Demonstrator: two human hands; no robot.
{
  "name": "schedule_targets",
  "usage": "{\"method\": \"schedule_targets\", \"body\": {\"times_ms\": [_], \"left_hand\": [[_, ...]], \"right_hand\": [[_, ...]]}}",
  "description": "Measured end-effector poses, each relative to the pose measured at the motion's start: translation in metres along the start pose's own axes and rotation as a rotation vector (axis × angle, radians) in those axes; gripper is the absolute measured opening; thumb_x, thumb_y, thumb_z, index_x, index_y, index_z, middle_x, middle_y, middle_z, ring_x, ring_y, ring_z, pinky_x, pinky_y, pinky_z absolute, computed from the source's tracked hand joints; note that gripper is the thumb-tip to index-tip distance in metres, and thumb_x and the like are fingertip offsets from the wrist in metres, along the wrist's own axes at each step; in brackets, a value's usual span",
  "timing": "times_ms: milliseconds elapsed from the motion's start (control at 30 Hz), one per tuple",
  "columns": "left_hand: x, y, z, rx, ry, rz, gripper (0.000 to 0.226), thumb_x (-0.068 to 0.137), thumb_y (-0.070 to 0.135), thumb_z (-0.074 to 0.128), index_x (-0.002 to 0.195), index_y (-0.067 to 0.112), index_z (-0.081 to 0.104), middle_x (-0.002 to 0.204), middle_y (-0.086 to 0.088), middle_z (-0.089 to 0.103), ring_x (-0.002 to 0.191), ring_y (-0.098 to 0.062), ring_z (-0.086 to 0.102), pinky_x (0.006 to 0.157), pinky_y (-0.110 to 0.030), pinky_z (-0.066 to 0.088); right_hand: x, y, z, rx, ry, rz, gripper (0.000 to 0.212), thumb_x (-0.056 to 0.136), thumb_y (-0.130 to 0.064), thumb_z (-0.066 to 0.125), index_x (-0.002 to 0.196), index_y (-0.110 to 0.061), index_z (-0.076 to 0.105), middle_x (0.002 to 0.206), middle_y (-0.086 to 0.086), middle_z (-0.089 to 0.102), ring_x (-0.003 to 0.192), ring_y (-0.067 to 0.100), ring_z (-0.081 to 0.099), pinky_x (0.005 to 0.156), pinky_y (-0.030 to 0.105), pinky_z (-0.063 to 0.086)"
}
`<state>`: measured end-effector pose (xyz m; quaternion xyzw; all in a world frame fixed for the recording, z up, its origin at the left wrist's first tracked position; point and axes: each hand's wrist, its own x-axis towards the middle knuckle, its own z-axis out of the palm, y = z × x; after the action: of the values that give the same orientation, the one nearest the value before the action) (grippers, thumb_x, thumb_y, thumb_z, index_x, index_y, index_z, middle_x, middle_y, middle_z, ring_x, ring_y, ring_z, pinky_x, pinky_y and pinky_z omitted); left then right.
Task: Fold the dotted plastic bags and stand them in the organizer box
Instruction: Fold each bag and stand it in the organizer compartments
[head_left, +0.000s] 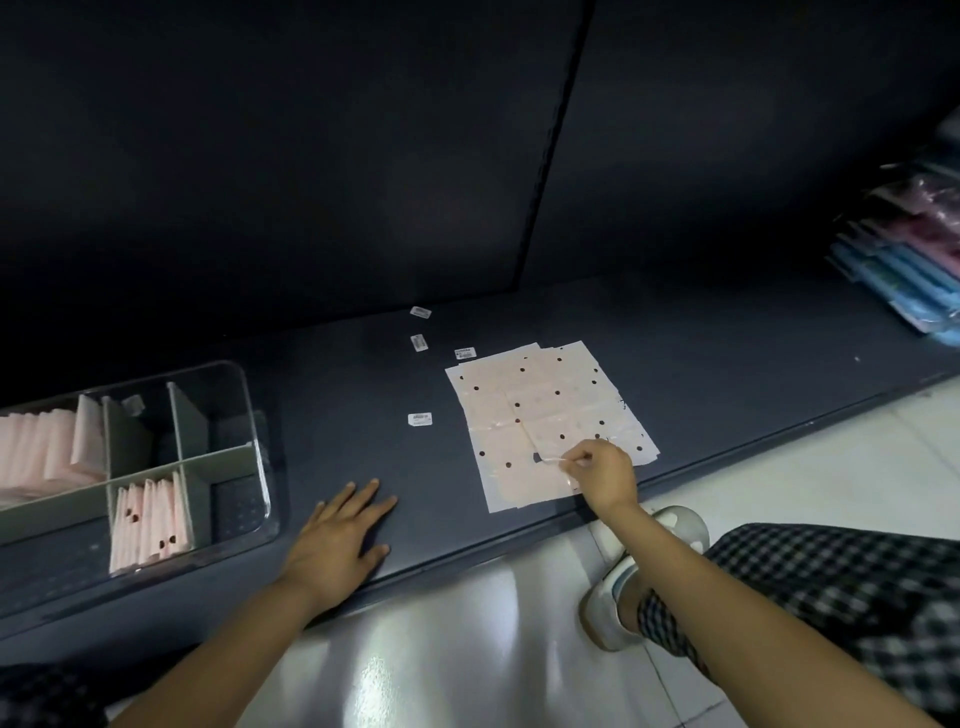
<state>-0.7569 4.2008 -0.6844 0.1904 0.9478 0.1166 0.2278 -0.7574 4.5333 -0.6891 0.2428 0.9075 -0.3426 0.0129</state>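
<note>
A stack of pale pink plastic bags with dark dots (540, 415) lies flat on the dark shelf (363, 395), right of centre. My right hand (602, 470) pinches the near edge of the top bag and lifts it slightly. My left hand (337, 535) rests flat on the shelf, fingers spread, holding nothing. At the left stands the clear organizer box (254, 415) with grey dividers. Folded dotted bags (150, 519) stand upright in its near compartment, and more folded pink bags (52, 447) fill the far-left compartment.
Several small white barcode labels (420, 419) lie on the shelf left of and behind the bag stack. Packaged pink and blue goods (904, 260) are stacked at the far right. My knee in checked fabric (831, 587) and a white shoe (613, 592) are on the tiled floor below the shelf edge.
</note>
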Motion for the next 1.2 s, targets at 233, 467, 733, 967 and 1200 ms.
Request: {"method": "schedule_targets", "body": {"times_ms": [233, 467, 733, 967, 1200], "left_hand": [[-0.002, 0.013, -0.008, -0.114, 0.109, 0.059, 0.061, 0.094, 0.036, 0.053, 0.147, 0.035, 0.022, 0.158, 0.013, 0.010, 0.146, -0.010, 0.007, 0.118, -0.030, 0.013], [-0.002, 0.034, -0.013, -0.223, 0.257, 0.233, 0.061, 0.083, 0.025, 0.070, 0.139, 0.026, 0.045, 0.142, 0.012, 0.044, 0.132, -0.009, 0.034, 0.108, -0.021, 0.027], [-0.011, 0.012, -0.007, -0.419, 0.152, 0.027, 0.022, 0.086, 0.007, 0.057, 0.093, 0.020, 0.074, 0.089, 0.001, 0.072, 0.085, -0.019, 0.063, 0.072, -0.029, 0.043], [-0.002, 0.003, -0.003, -0.724, 0.175, -0.131, 0.021, 0.092, 0.007, 0.056, 0.074, 0.014, 0.063, 0.067, -0.002, 0.061, 0.061, -0.010, 0.051, 0.062, -0.024, 0.037], [0.012, 0.008, 0.003, -0.702, 0.175, -0.320, 0.034, 0.096, 0.033, 0.051, 0.072, 0.009, 0.055, 0.059, 0.001, 0.052, 0.065, -0.017, 0.053, 0.058, -0.025, 0.037]], "right_hand": [[-0.028, -0.038, 0.012, -0.042, 0.004, -0.245, 0.008, 0.090, -0.019, 0.058, 0.084, -0.020, 0.064, 0.089, -0.004, 0.066, 0.089, 0.015, 0.053, 0.066, 0.026, 0.038], [-0.080, -0.084, 0.053, -0.056, -0.317, -0.539, 0.013, 0.088, -0.025, 0.063, 0.092, -0.015, 0.070, 0.093, 0.000, 0.070, 0.089, 0.015, 0.056, 0.081, 0.028, 0.043], [-0.085, -0.100, 0.045, 0.085, -0.789, -0.340, 0.047, 0.074, -0.034, 0.078, 0.116, -0.030, 0.057, 0.114, -0.010, 0.059, 0.103, -0.002, 0.052, 0.090, 0.014, 0.041], [-0.044, -0.076, 0.020, 0.260, -0.732, -0.158, 0.017, 0.083, -0.018, 0.072, 0.098, -0.018, 0.066, 0.088, -0.008, 0.066, 0.087, -0.001, 0.060, 0.082, 0.013, 0.042], [-0.029, -0.079, 0.027, 0.351, -0.689, -0.011, 0.028, 0.086, -0.047, 0.059, 0.107, -0.030, 0.063, 0.105, -0.017, 0.065, 0.093, -0.009, 0.060, 0.079, 0.013, 0.045]]}}
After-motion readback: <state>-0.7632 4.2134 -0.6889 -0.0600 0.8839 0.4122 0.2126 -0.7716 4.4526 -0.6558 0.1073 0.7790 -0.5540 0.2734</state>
